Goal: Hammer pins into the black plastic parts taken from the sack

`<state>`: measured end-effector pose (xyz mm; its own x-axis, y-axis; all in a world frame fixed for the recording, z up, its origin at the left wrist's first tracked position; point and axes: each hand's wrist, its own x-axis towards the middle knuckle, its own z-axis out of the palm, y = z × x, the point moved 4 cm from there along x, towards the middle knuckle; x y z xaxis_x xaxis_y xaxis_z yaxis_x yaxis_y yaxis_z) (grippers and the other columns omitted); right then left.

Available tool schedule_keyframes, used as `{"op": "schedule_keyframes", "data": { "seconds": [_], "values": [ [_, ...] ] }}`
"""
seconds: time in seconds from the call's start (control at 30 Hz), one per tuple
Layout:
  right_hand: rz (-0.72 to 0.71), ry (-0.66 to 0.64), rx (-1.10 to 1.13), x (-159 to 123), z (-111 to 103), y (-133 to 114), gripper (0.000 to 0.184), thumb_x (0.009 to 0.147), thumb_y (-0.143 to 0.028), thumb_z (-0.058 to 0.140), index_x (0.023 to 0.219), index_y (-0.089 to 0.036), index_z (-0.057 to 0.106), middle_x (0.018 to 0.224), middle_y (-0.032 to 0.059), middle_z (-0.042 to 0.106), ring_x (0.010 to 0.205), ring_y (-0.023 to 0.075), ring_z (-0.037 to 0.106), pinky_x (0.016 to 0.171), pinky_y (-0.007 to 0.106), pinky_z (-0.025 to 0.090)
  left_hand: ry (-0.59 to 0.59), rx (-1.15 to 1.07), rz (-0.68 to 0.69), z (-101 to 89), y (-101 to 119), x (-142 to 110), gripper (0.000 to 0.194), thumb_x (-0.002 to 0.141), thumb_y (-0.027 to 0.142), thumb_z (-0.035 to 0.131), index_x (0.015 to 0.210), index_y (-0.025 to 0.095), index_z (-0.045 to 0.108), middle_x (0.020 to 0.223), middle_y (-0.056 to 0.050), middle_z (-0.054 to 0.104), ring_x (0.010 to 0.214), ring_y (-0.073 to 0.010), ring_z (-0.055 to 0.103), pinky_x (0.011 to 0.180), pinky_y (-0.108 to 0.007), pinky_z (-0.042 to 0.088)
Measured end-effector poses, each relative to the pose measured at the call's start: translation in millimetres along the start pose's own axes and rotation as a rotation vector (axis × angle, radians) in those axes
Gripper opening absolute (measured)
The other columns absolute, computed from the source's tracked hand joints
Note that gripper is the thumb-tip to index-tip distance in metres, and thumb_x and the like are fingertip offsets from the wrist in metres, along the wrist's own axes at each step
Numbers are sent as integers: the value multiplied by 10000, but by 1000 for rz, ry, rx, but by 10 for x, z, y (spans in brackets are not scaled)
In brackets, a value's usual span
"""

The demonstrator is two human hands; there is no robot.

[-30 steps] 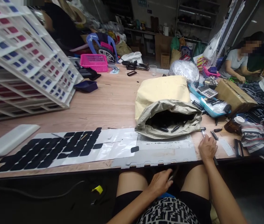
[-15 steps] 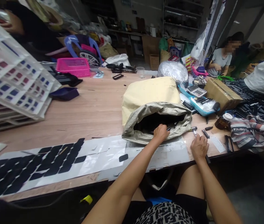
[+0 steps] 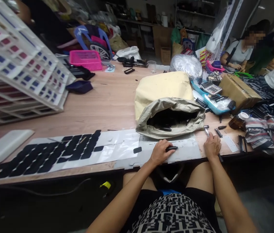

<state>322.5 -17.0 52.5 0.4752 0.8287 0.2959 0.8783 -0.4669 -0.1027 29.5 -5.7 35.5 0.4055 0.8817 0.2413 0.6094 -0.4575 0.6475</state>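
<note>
"What are you at right now?"
"A handling step, I'd judge: my left hand (image 3: 161, 150) is closed on a slim black piece (image 3: 171, 148), over the grey board (image 3: 186, 151) at the near edge of the desk (image 3: 107, 110)."
"And on the other side?"
"My right hand (image 3: 212, 145) grips a hammer-like tool (image 3: 207, 132) just right of the board, metal head toward the far side."
"Where's the piece exactly?"
"Poking out rightward from my left hand, on the near side of the sack (image 3: 163, 87). Whether it touches the board, I can't tell."
"What does the next move call for?"
"A steady left grip, I'd say, and a controlled right one."
</note>
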Motion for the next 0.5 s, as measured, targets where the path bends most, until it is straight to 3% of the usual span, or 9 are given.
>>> {"op": "schedule_keyframes", "data": {
  "seconds": [0.13,0.23,0.37,0.5],
  "values": [
    [93,57,229,-145,-190,107,429,964,-268,374,1332,-198,582,1041,127,582,965,254,535,779,350,403,6,-77,-78,77,-169,22,166,818,316,736,939,207,704,902,-24,649,911,-205,560,845,-336,432],
    [27,181,423,-437,-452,38,462,977,-317,339,1343,-132,551,1124,165,601,1031,265,568,882,378,439,-2,-118,-103,77,-189,71,186,798,325,763,939,212,720,904,-21,646,929,-206,563,854,-334,427],
    [-268,-13,686,-874,-612,-376,406,995,-333,366,1300,-178,585,1168,127,645,1098,223,598,979,369,468,5,-142,-134,85,-197,70,216,782,340,792,955,221,739,897,-19,638,928,-204,562,868,-336,427],
    [-446,-175,803,-1150,-608,-746,384,1002,-290,389,1301,-204,615,1073,92,670,991,178,636,912,319,519,49,-180,-144,98,-213,61,209,759,327,816,936,233,758,876,-15,623,945,-202,565,861,-325,444]
  ]
}}
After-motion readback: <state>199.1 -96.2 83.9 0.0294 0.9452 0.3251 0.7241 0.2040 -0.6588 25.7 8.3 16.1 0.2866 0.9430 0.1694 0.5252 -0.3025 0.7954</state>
